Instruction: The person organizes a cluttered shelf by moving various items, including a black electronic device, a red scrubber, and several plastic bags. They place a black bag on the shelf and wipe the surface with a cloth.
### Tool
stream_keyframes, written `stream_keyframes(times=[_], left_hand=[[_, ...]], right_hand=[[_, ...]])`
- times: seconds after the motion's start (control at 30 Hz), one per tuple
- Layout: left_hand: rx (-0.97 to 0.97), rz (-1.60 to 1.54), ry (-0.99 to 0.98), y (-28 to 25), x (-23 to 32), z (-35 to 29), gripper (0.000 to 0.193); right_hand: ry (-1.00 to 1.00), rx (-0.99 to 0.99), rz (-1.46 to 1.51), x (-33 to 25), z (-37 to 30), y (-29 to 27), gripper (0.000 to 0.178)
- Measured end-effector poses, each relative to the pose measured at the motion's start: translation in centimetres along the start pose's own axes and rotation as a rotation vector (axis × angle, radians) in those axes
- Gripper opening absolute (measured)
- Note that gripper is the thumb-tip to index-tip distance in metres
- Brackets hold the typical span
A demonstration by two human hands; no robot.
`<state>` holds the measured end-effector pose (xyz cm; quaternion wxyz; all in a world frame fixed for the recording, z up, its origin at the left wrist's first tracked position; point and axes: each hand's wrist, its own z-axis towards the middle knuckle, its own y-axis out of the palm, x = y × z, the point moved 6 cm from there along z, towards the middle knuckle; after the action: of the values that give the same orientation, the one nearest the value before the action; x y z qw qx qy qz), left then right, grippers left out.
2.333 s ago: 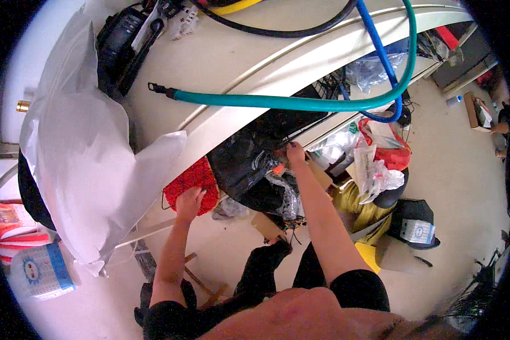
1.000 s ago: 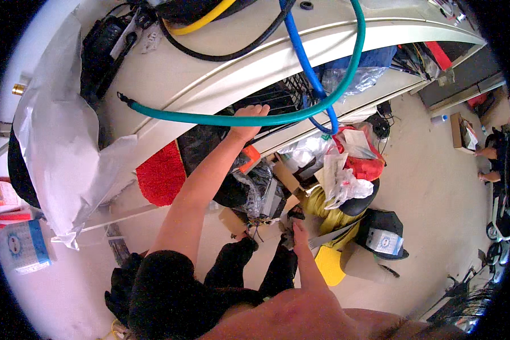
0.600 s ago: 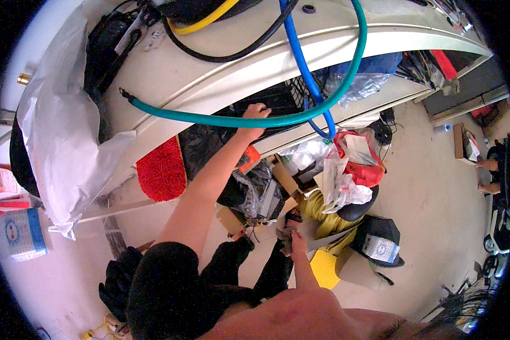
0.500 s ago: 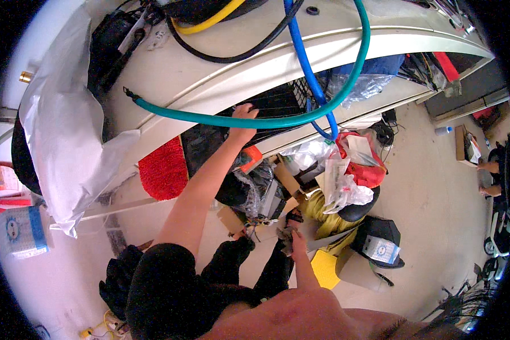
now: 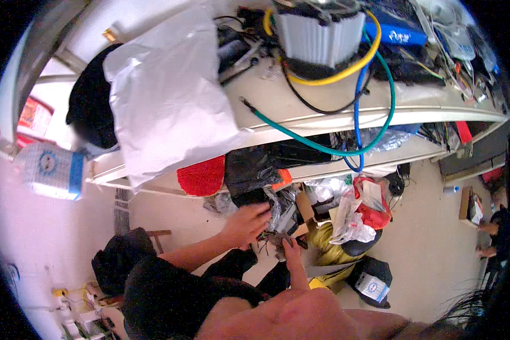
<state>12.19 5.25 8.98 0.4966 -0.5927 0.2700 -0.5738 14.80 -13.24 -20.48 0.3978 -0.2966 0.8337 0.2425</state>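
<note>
My left hand is above the floor beside an open cardboard box, its fingers stretched out and slightly blurred, nothing visible in them. My right hand is closed on a crumpled grey cloth-like thing, just right of my left hand; its exact kind is unclear. Grey flat parts and clear plastic wrap fill the box. A black bag and a red shaggy cloth hang from the lower shelf above my left hand.
A white shelf spans the view, with green, blue and yellow hoses drooping over its edge. A white sheet drapes at left. Plastic bags and a yellow-green cloth lie right of the box, near a bin. Another person's hands show far right.
My left hand has left the lower shelf and come down near my right hand. My right hand keeps hold of the grey thing. The view has shifted, showing more of the shelf top.
</note>
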Motion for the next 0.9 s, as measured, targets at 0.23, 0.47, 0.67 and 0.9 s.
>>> stream_keyframes(times=[0.23, 0.47, 0.67, 0.9], left_hand=[[0.977, 0.239, -0.324, -26.0, -0.9, -0.5, 0.05], [0.654, 0.296, -0.837, -33.9, -6.5, -0.5, 0.056], [0.711, 0.095, -1.001, -33.3, -14.5, 1.0, 0.08], [0.741, -0.727, -0.667, -28.9, -9.5, -1.6, 0.061]], right_hand=[[0.14, -0.337, 0.156, -16.3, -3.0, 8.5, 0.033], [-0.129, -0.484, 0.271, -32.5, -8.2, 13.9, 0.027], [-0.298, -0.33, 0.357, -40.2, -7.4, 17.8, 0.039], [0.027, -0.442, 0.642, -40.8, -7.0, 22.6, 0.055]])
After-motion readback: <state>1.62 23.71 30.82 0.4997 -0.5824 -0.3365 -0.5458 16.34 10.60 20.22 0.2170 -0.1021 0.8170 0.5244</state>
